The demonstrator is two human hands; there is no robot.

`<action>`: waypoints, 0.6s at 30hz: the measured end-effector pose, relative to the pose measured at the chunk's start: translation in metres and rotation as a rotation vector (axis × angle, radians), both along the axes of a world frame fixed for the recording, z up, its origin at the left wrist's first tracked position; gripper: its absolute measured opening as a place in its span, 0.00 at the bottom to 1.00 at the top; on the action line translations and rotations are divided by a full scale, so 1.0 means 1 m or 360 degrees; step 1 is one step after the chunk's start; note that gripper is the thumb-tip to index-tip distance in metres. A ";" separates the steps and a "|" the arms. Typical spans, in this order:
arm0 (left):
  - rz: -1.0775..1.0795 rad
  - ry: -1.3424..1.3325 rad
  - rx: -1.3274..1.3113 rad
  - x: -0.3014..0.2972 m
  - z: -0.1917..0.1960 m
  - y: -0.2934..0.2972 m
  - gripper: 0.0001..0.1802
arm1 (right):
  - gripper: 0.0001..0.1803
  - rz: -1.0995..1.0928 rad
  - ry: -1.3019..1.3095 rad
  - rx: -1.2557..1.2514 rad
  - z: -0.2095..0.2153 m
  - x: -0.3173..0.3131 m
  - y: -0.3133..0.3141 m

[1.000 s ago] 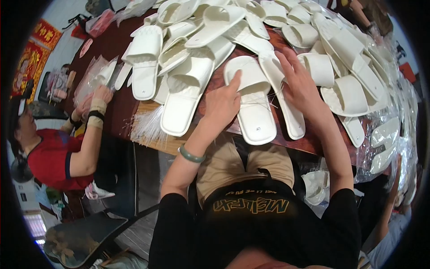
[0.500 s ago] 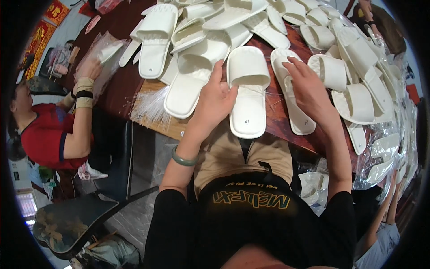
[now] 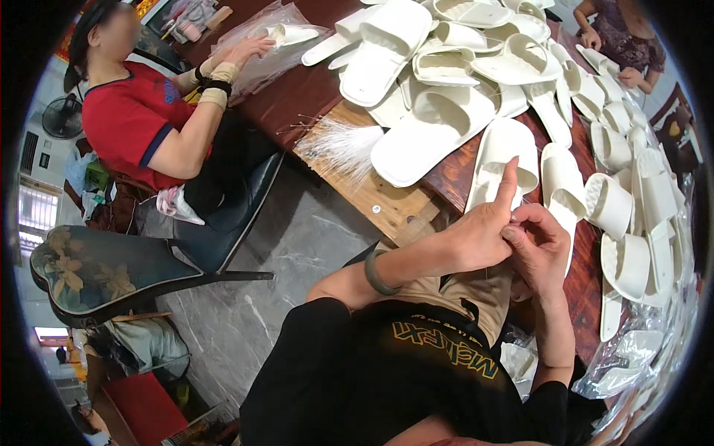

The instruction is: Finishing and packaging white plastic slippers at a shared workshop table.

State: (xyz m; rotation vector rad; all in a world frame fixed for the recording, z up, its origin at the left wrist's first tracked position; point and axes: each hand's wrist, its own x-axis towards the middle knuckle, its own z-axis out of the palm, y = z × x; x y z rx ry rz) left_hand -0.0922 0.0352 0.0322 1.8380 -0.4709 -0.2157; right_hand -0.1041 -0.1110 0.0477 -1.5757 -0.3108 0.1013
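Left hand (image 3: 483, 236) and right hand (image 3: 537, 249) meet at the near edge of the desk (image 3: 312, 85), fingers touching, left forefinger raised; whether they pinch anything cannot be told. The nearest white slipper (image 3: 497, 160) lies just beyond them, long axis running away, the left hand nearer. Past that slipper, more slippers (image 3: 446, 59) are heaped, then a seated person's hand (image 3: 245, 50) on clear bags.

Dark reddish-brown wooden table (image 3: 297, 93), with a paler wood board (image 3: 379, 197) lying at its near edge. Heaped white slippers (image 3: 446, 89) just beyond the board and running on to its right, one slipper (image 3: 500, 160) overlapping the board's right end. Bundle of thin white fibres (image 3: 343, 145) on the board's left part; clear plastic bags (image 3: 256, 37) well beyond it to the left.
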 end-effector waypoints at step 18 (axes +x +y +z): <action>-0.0424 0.1301 -0.0902 -0.037 -0.002 0.038 0.15 | 0.12 -0.0254 -0.0914 -0.1450 -0.005 0.073 0.003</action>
